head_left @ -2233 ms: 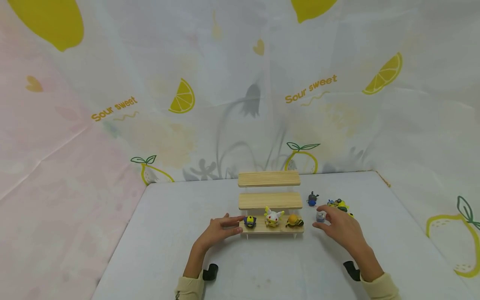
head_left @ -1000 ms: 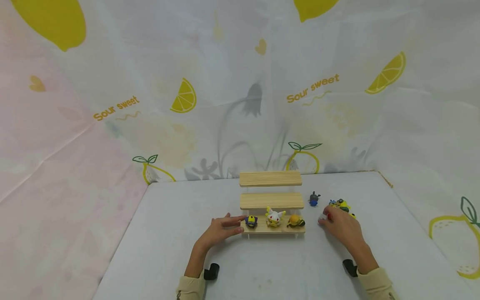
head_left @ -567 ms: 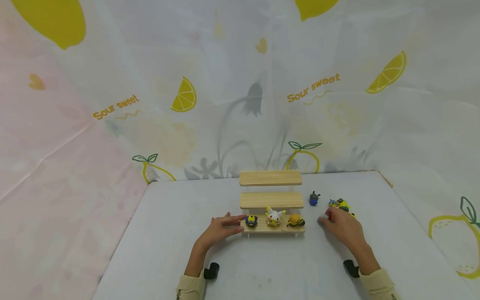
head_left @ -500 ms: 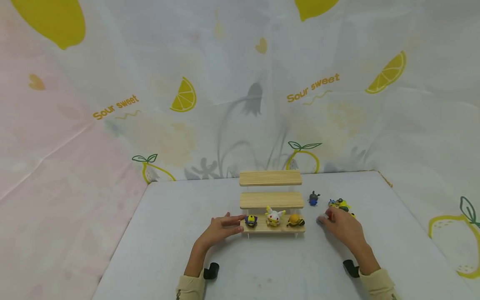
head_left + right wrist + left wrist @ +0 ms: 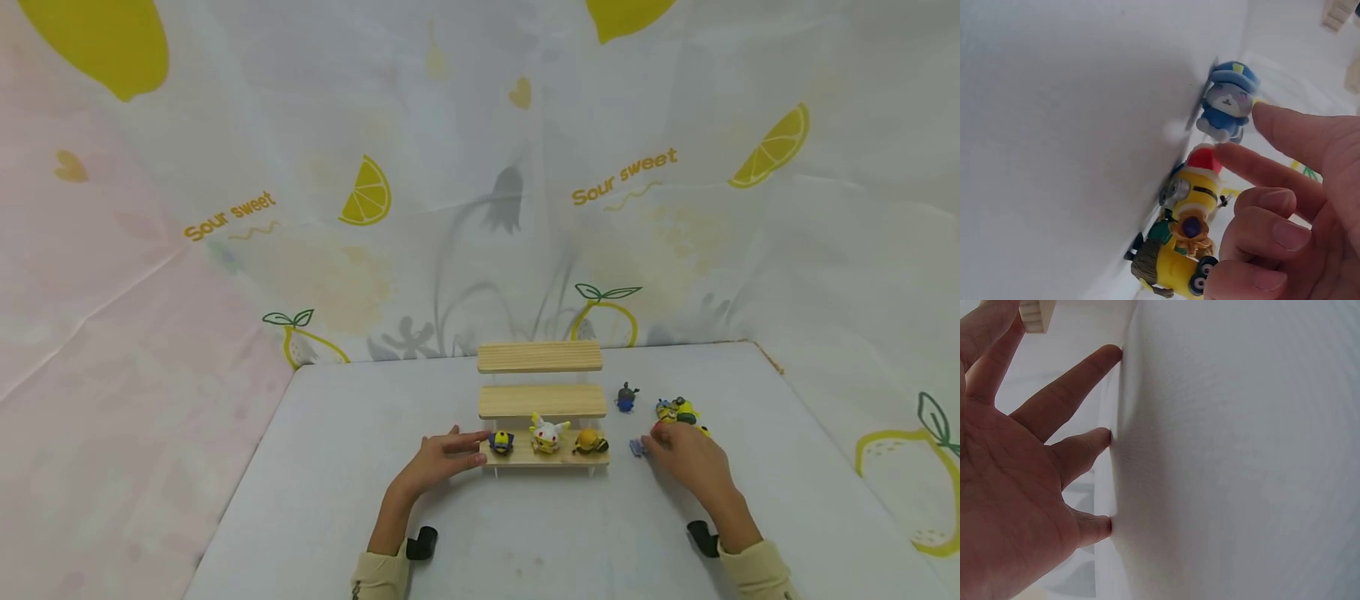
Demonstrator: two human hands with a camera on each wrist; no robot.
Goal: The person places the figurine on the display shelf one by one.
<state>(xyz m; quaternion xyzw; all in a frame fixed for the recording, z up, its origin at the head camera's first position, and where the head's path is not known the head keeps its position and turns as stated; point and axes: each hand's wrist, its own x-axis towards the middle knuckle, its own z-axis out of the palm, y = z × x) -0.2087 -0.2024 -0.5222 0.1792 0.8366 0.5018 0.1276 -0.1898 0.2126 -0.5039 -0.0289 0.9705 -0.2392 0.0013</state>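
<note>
My left hand (image 5: 435,465) is at the left end of a three-step wooden display stand (image 5: 542,402), its fingers spread. In the left wrist view several of its fingertips (image 5: 1110,355) touch the white tabletop. My right hand (image 5: 690,458) is low over the table, right of the stand. Next to its thumb and index finger is a small cat figurine in a blue cap and outfit (image 5: 1227,103). The thumb tip is at the cat's side; contact is unclear. The index fingertip is near a minion figurine's red hat (image 5: 1207,159), the other fingers loosely curled.
On the lowest step stand a dark-and-yellow figurine (image 5: 501,442), a white-headed one with yellow ears (image 5: 547,435) and an orange-and-black one (image 5: 590,442). A grey-and-blue figurine (image 5: 626,397) is right of the stand. Several yellow minion figurines (image 5: 681,410) cluster behind my right hand.
My right hand first held the cat figurine upright, then shifted right with it. The figurine, mostly hidden half a second ago, now shows beside the thumb on the table. My left hand stays put.
</note>
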